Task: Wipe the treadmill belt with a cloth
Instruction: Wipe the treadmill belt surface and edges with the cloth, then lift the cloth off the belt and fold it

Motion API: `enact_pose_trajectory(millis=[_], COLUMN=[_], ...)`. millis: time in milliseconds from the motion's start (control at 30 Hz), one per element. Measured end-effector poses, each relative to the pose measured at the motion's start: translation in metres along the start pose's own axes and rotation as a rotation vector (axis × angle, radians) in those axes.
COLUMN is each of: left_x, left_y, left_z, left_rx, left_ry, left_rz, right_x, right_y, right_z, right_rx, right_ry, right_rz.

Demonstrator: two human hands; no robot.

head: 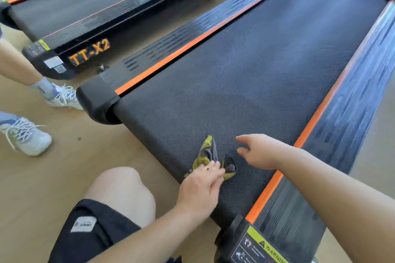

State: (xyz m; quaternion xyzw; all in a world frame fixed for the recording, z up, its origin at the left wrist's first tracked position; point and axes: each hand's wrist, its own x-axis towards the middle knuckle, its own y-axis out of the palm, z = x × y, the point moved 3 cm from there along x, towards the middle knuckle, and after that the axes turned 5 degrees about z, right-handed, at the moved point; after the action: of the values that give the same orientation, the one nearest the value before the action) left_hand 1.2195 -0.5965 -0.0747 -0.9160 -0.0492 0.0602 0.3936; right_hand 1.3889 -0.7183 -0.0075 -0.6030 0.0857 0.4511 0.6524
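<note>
Left hand (201,186) grips bunched cloth (208,149), right hand (258,151) open beside it; treadmill belt (256,60) beyond likely mostly unwiped.

Left forearm (139,239) comes in from bottom centre, bare, angled up and right. Left hand (199,188) is back-up with knuckles toward the camera and its fingers (213,166) bent down onto a bunched cloth (208,151), gripping it; cloth sticks out on both sides of the fingertips. Right forearm (331,181) enters from the right edge, bare, reaching left. Right hand (258,151) is empty, fingers loosely extended and pointing left, thumb side up, just right of the left fingertips, not touching them. Bare left knee (121,190) is bent, low left of the left hand.
</note>
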Motion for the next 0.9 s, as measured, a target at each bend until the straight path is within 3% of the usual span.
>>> enact_pose_trajectory(millis=[100, 200, 267, 400, 600, 767, 900], left_x=[-0.004, 0.026, 0.037, 0.000, -0.039, 0.005, 0.018], left_y=[-0.012, -0.044, -0.047, 0.008, 0.003, -0.063, -0.100], left_z=[-0.005, 0.017, 0.029, 0.008, -0.035, -0.019, -0.034], left_rx=[-0.115, -0.017, 0.083, 0.024, -0.378, -0.333, -0.365], left_ry=[0.056, 0.012, -0.069, -0.063, -0.188, -0.249, -0.346], left_rz=[0.093, -0.141, -0.213, -0.146, 0.094, -0.143, -0.186], right_x=[0.003, 0.008, 0.011, 0.015, 0.014, 0.009, -0.031], right_y=[0.000, -0.005, -0.005, 0.003, 0.005, -0.014, -0.035], right_z=[0.013, 0.019, 0.017, 0.015, 0.024, 0.033, 0.049], right_rx=[-0.008, 0.036, 0.059, -0.022, -0.084, 0.262, 0.534], right_ry=[-0.038, -0.050, -0.035, -0.034, -0.097, -0.177, -0.082], right_rz=[0.036, -0.006, -0.016, -0.030, -0.093, -0.168, -0.111])
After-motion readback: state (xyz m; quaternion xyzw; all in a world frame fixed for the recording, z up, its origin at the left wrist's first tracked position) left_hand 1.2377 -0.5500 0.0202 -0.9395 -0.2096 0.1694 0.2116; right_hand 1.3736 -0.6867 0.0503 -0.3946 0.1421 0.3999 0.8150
